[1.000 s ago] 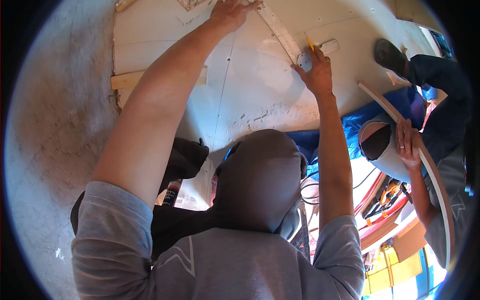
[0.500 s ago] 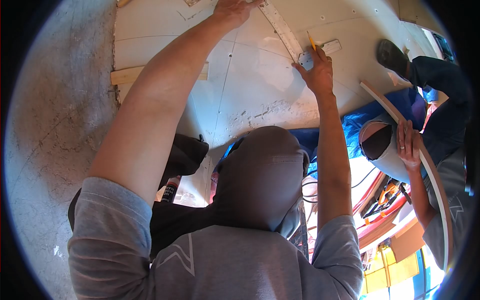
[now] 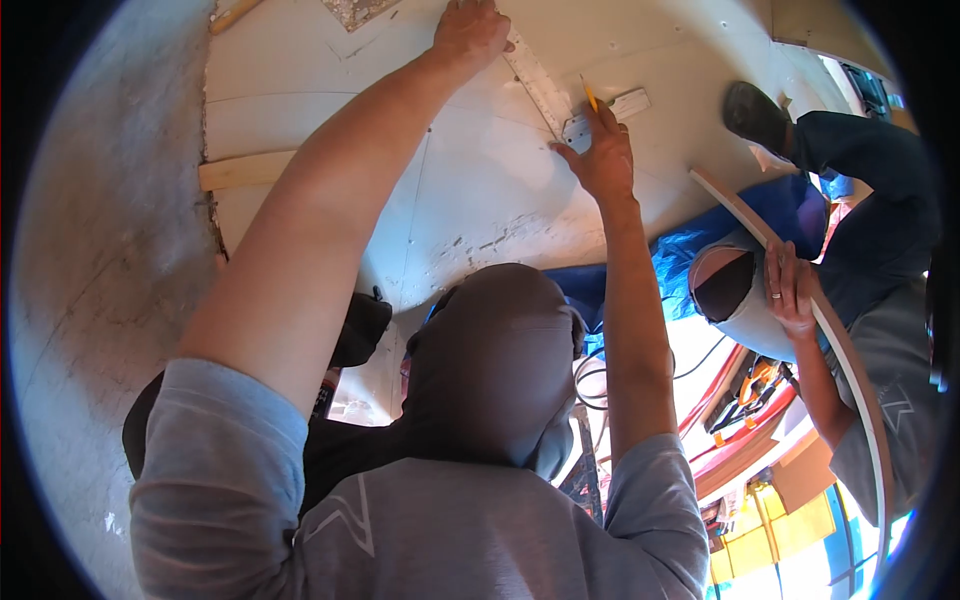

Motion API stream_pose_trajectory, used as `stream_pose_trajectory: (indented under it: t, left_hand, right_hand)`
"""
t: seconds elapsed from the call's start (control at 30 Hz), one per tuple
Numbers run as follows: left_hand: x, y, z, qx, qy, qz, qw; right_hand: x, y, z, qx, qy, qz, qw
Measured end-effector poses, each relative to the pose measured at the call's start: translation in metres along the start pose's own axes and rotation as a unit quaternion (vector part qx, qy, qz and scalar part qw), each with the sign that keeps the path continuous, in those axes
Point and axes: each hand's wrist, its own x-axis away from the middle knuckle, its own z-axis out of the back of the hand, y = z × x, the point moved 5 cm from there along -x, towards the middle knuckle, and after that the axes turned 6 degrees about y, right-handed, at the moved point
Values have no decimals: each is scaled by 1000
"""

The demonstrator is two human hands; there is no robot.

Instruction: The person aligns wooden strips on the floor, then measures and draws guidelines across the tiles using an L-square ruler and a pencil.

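Note:
A metal square [image 3: 540, 86] with a long ruled blade and a shorter crosspiece lies on a pale panel [image 3: 480, 160]. My left hand [image 3: 472, 38] is curled over the far end of the blade, its fingers partly cut off at the top edge. My right hand [image 3: 606, 160] holds a yellow pencil [image 3: 590, 94], point away from me. Its thumb stretches across beside the crosspiece, near the joint with the blade. Thin lines and small dots mark the panel. Below my arms, a dark cloth-covered rounded shape [image 3: 490, 370] hides part of the panel.
A wood strip [image 3: 240, 171] lies at the panel's left, beside rough concrete [image 3: 110, 240]. At right, another person's hand [image 3: 792, 290] holds a long curved strip [image 3: 845, 350]. Their dark shoe [image 3: 757, 115] rests on the panel. A blue tarp [image 3: 690, 225] and red hoses lie nearby.
The view has shifted, so most things appear farther left. My left hand sits farther down the blade, nearer my right hand. The pencil stays in my right hand.

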Motion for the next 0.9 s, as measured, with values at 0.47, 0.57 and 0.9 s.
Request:
stream_pose_trajectory:
  t: [0.47, 0.57, 0.9]
  left_hand:
    - [-15, 2, -20, 36, -22, 24, 999]
    - [-8, 2, -5, 82, 32, -2, 996]
    - [-7, 2, -13, 39, -9, -23, 999]
  right_hand:
    - [40, -33, 6, -73, -36, -70, 994]
    - [26, -23, 3, -55, 42, -90, 994]
    - [30, -34, 6, -12, 27, -33, 999]
